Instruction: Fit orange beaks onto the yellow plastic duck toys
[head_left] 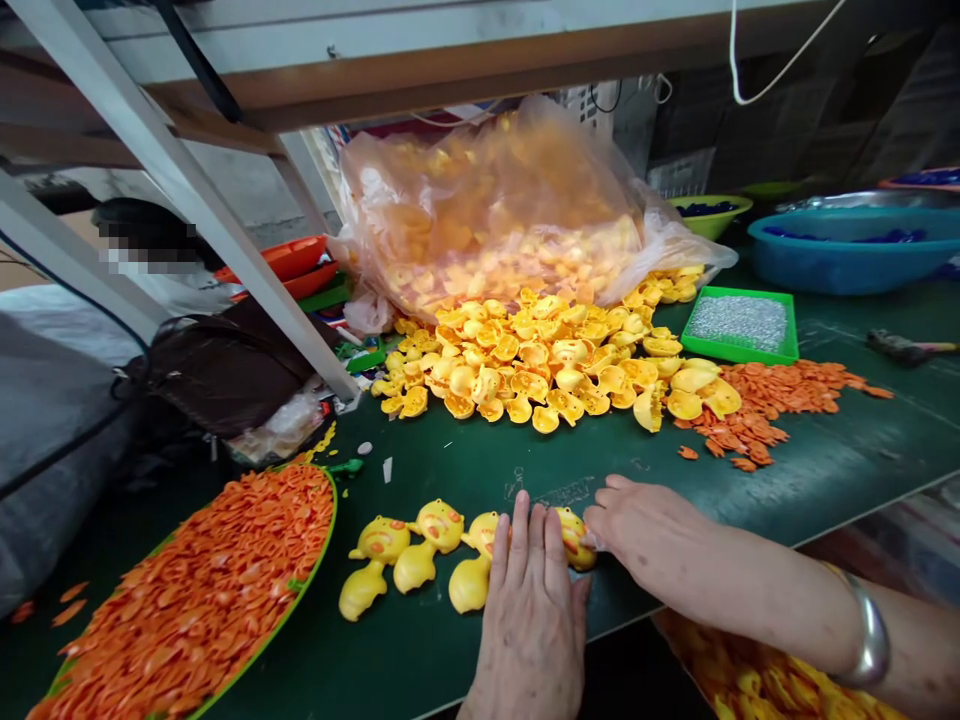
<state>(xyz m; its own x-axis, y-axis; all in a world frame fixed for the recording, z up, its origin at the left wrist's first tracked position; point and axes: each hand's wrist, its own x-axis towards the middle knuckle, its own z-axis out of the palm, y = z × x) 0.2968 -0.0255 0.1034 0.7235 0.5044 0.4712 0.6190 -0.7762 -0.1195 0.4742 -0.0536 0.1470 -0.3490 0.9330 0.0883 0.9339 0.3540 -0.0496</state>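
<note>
A row of yellow plastic duck shell halves (435, 528) lies on the green tabletop near its front edge, printed faces up. My left hand (529, 610) is flat over the right part of the row, fingers stretched out and covering some pieces. At the row's right end, the fingers of my right hand (645, 525) are closed at the edge of another yellow duck shell half (574, 540). Something whitish shows at those fingertips, too small to name. Behind the hands a large heap of yellow duck shell halves (525, 360) spills from a clear plastic bag (480, 220).
A green-rimmed tray (330, 530) of small orange pieces (217, 580) stands at left. More orange pieces (765, 400) lie at right, beside a green tray (701, 345) of small silvery parts. A blue basin (855, 260) stands behind. A shelf post (202, 210) rises at left; a person sits beyond.
</note>
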